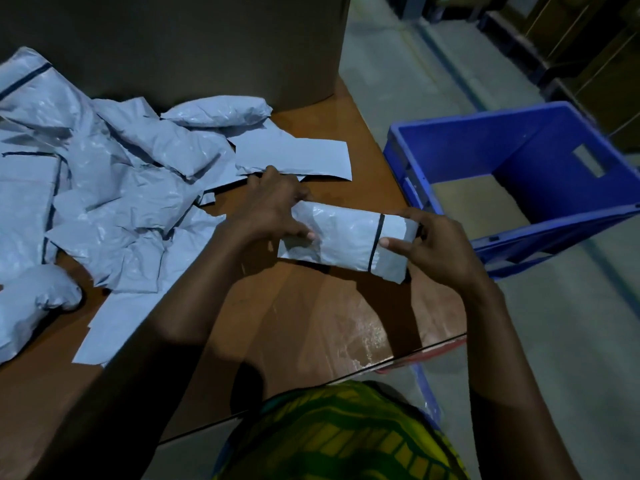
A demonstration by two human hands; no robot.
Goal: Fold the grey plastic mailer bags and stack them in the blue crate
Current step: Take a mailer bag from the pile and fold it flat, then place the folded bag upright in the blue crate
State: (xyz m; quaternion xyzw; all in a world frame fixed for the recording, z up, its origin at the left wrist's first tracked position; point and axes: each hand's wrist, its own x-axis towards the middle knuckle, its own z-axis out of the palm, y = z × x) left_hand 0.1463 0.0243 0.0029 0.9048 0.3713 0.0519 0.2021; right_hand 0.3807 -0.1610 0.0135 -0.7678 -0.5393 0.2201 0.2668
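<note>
- In the middle of the frame we see a folded mailer bag (346,237), a long grey strip lying left to right, with a black stripe (376,242) across it near its right end.
- The left hand (277,209) holds the strip's left end, fingers curled down over the plastic and a fingertip pressed on its top face.
- The right hand (436,244) pinches the right end: the thumb lies flat on top just beside the stripe, and the other fingers curl round the edge.
- The strip casts a dark shadow on the brown table (311,306) below it. In this dim light we cannot tell whether it is lifted slightly or rests on the wood.
- A loose pile of grey mailer bags (104,174) fills the left side of the frame — crumpled, overlapping, some puffed up.
- One flat mailer (294,154) juts out from the pile toward the centre, just above the left hand.
- A large cardboard box (173,46) stands on the table behind the pile, across the upper left of the frame.
- The blue crate (485,143) sits at centre right, off the table's right edge on the grey floor (398,81) — near the right hand but apart from it.
- At the bottom centre we see a yellow-green patterned garment (346,434).
</note>
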